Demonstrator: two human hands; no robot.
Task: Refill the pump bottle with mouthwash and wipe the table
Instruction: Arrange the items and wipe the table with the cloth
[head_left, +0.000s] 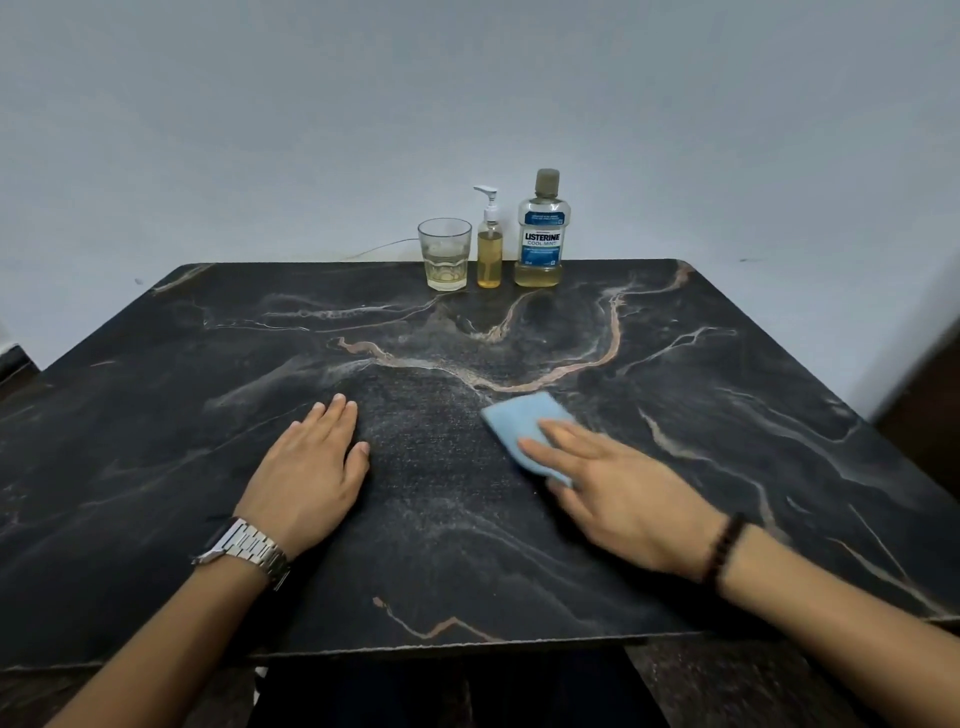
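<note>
A plain pale grey-blue wall (467, 104) fills the upper half of the frame, and below it a dark marble-patterned table (727, 415) with tan and white veins spreads across the lower half, its far edge touching the wall. At the lower corners of the frame two bare forearms come in over the near edge. The right hand (618, 488), right of centre, lies flat with straight fingers pressing on a folded light blue cloth (524, 421), which sits on the tabletop just right of the middle; the fingers cover its near part and clench nothing. The left hand (311, 467), left of centre, rests palm down on the bare table with fingers straight and together, grasping nothing. A metal wristwatch (249, 551) sits on the left wrist, a dark beaded bracelet (724, 545) on the right. At the upper centre, along the table's far edge, stand three things in a row, close together: a Listerine mouthwash bottle (543, 234) with yellowish liquid low inside, to its left the pump bottle (489, 249) largely filled with yellow liquid, and leftmost a clear glass tumbler (445, 252) holding a little pale liquid.
</note>
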